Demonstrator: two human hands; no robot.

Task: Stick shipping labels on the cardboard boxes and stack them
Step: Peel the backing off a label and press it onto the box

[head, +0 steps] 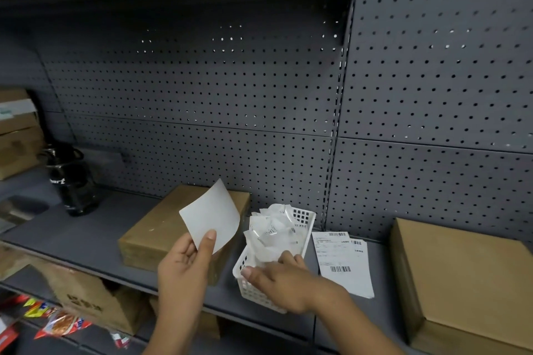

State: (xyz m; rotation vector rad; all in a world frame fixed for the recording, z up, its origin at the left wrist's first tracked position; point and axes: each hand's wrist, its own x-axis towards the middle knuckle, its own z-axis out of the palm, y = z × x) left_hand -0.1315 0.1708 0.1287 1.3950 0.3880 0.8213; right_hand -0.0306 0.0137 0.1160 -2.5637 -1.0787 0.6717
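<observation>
At mid-frame in the head view, the left hand (184, 265) pinches a white label (212, 215) by its lower edge, thumb in front and fingers behind. The curled sheet rises toward 1 o'clock of the hand, blank side to the camera. Behind it, at 11 o'clock of the hand, a cardboard box (155, 236) lies flat on the grey shelf (86, 233), partly covered by label and hand. The right hand (277, 277), at 3 o'clock of the left, is released: its fingers spread loosely over the near end of a white basket (305, 216) heaped with paper scraps (274, 232). Printed labels (343, 262) lie at 3 o'clock of the basket. A second cardboard box (461, 274) sits farther out the same way, cut off by the frame edge. A black bottle (72, 181) stands at 10 o'clock of the first box, before the pegboard (202, 95). The label print is too small to read
</observation>
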